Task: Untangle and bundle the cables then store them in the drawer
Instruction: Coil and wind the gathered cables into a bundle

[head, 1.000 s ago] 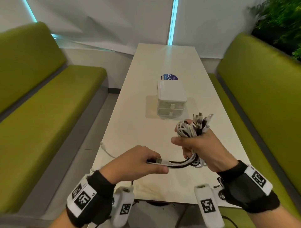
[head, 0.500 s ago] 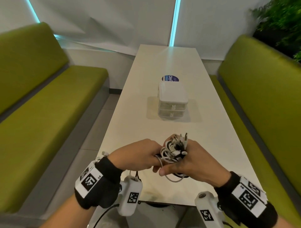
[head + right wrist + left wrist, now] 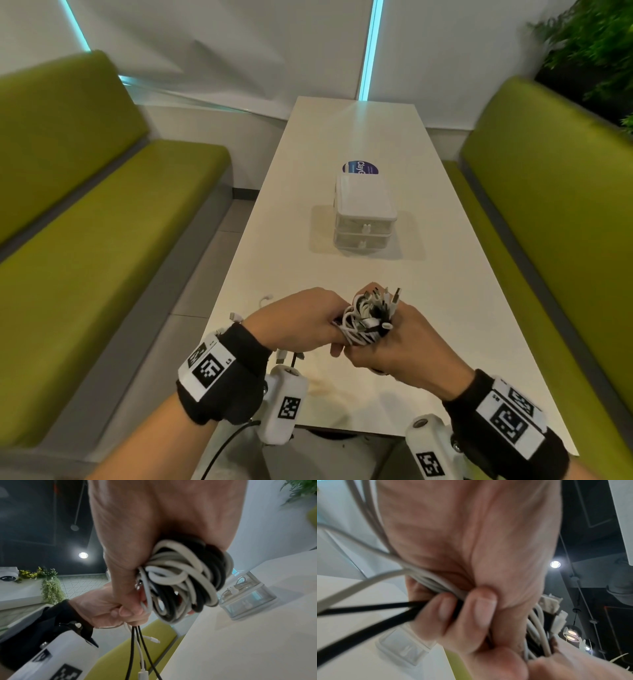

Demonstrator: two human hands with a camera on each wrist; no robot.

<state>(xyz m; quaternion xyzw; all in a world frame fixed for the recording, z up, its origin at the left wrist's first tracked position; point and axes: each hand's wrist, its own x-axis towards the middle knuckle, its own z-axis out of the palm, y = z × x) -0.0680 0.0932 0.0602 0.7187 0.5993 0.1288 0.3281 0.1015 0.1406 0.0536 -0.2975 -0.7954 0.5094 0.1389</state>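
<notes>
Left hand (image 3: 301, 322) is fisted round the loose black and white cable tails (image 3: 137, 642), right beside the right hand (image 3: 397, 346), which clamps the coiled bundle of white and black cables (image 3: 368, 320) over the near table edge. Farther along the long white table (image 3: 445, 308) sits the small translucent two-drawer plastic box (image 3: 363, 219), both drawers closed.

Booth setup here: a long white bench (image 3: 428, 308) runs away down the middle, with olive-green padded seats on the left (image 3: 102, 240) and right (image 3: 548, 222). White far wall (image 3: 239, 51) has two teal light strips (image 3: 371, 48). Leafy plant (image 3: 596, 44) far right, grey tiled floor (image 3: 191, 301).
</notes>
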